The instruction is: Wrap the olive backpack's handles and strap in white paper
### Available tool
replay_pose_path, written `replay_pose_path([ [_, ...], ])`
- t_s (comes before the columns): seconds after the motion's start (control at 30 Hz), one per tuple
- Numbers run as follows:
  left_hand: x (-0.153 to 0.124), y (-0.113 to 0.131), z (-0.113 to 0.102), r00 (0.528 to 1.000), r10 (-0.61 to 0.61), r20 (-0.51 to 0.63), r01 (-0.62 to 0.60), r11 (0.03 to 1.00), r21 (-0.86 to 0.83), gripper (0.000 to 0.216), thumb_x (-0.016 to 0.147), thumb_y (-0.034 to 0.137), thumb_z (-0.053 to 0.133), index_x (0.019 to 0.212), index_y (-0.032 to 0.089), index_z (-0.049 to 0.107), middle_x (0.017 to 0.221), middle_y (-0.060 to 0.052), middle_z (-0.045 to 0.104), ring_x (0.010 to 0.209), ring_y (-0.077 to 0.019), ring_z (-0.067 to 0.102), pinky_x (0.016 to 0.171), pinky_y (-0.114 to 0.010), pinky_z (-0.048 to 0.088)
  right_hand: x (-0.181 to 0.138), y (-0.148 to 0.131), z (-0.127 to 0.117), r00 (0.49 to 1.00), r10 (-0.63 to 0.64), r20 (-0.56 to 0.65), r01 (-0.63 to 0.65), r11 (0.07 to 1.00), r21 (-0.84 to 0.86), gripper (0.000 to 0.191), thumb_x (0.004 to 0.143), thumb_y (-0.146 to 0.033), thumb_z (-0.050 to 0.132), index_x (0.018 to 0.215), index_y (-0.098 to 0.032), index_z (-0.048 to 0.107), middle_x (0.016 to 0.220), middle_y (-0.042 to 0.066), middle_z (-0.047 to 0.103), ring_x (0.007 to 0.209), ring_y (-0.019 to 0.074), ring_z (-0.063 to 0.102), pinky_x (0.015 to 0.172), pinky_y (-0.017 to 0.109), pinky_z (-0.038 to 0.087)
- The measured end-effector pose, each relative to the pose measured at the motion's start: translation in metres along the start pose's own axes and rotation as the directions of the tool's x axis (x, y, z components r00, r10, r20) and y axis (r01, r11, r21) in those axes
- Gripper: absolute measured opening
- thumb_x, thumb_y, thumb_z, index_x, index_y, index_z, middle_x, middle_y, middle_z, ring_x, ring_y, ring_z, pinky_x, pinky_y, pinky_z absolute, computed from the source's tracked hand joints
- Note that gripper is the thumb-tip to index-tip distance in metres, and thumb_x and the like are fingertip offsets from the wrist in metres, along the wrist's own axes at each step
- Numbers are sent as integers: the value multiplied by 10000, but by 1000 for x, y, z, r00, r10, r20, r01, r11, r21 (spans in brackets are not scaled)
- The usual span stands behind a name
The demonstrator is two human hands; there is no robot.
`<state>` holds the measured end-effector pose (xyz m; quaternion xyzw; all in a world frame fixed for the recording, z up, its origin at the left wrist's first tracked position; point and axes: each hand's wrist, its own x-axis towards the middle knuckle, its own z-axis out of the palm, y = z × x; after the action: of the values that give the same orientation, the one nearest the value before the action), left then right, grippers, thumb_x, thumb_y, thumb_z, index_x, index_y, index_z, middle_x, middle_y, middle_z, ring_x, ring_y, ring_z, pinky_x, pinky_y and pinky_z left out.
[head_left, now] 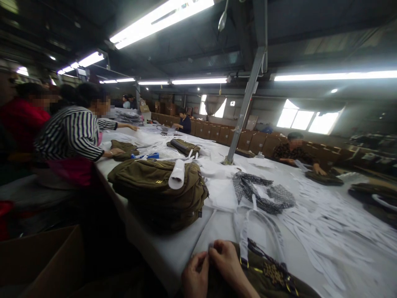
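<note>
My left hand (194, 277) and my right hand (228, 265) meet at the bottom edge, fingers pinched together on the edge of an olive green bag (273, 277) with gold zip parts and a patterned trim. Both hands are closed on its fabric. A white strap (245, 236) runs up from the bag over the white table (186, 244). A stack of olive bags (158, 190) with a white paper roll (177, 176) on top lies just beyond my hands to the left.
A person in a striped top (74, 132) leans over the table at left, another in red behind. Two more people work at the far side. A metal pole (245, 107) rises from the table. Patterned cloth (263, 192), white strips and a cardboard box (40, 260) lie about.
</note>
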<state>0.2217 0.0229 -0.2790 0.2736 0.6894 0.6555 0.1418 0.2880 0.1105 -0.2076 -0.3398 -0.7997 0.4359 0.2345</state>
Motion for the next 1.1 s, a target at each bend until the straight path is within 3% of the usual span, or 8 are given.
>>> replay_pose_path([
  [0.07,-4,-10,-1,960,280,-14,-271,938,216,214,808,317,527,878,206,696,825,-65,716,803,-211,651,793,-312,522,0,3,2,993,110,50,-115,988,105,149,590,-180,461,442,-175,447,404,-50,428,414,79,378,421,208,243],
  [0.17,-7,-20,-5,772,612,170,-619,666,416,297,824,184,474,1070,194,639,916,-72,712,854,-199,647,779,-295,538,2,11,3,965,230,124,-251,947,201,141,588,-222,464,453,-180,461,379,-41,479,320,65,357,360,196,231],
  [0.27,-6,-18,-10,661,676,327,-726,463,509,348,804,133,465,1124,153,599,985,-100,692,892,-195,641,775,-281,543,5,17,3,956,255,144,-285,924,256,151,589,-260,482,464,-176,468,397,-27,519,305,53,362,349,182,238],
  [0.4,-7,-11,-12,635,652,414,-744,374,553,373,767,102,444,1100,148,605,999,-112,680,905,-199,638,790,-283,538,7,19,1,954,249,166,-290,904,314,216,615,-304,453,470,-155,512,409,4,547,314,61,401,351,180,263],
  [0.57,-9,-9,-12,683,610,402,-727,514,456,363,773,112,440,1088,162,613,1011,-100,680,928,-225,631,829,-339,520,4,20,1,968,214,134,-247,914,323,267,605,-364,581,471,-136,541,406,-5,540,328,55,395,356,181,279],
  [0.73,-1,7,-10,974,112,197,-153,966,208,334,856,350,414,1068,179,608,1021,-89,683,942,-199,630,813,-279,501,0,19,-1,966,221,136,-255,904,343,393,600,-518,625,561,-129,582,426,-2,559,329,60,408,356,182,310],
  [0.9,9,19,-8,956,-23,292,-18,991,135,347,810,468,445,751,176,623,798,-66,660,823,-211,599,771,-289,447,-4,17,-4,973,191,134,-227,902,367,473,576,-592,649,609,-121,622,436,-4,558,360,73,436,377,187,345],
  [1.1,9,17,-13,926,-14,376,-18,997,80,314,806,455,450,793,171,585,816,-55,610,852,-203,561,804,-282,421,-5,16,-4,994,88,61,-106,885,453,448,586,-566,667,544,-124,607,424,-30,497,394,72,401,422,200,315],
])
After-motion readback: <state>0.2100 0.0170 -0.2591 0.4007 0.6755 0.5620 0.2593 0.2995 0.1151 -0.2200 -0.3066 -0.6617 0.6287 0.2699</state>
